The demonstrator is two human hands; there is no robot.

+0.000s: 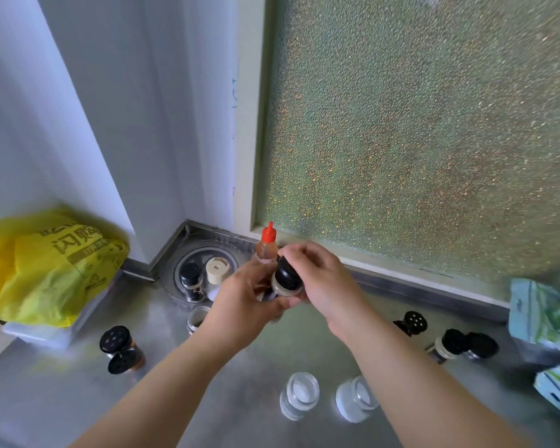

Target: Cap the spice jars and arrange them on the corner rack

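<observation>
My left hand grips the body of a spice jar held above the counter. My right hand is closed on its black cap. The round corner rack sits in the corner, holding a black-capped jar and a beige-capped jar. A red-tipped bottle stands just behind my hands. An uncapped jar stands in front of the rack. Two clear uncapped jars stand nearer to me.
A brown jar with its black flip lid open stands at the left. A loose black cap and an open-lidded jar lie at the right. A yellow bag fills the left; packets crowd the right edge. Frosted glass rises behind.
</observation>
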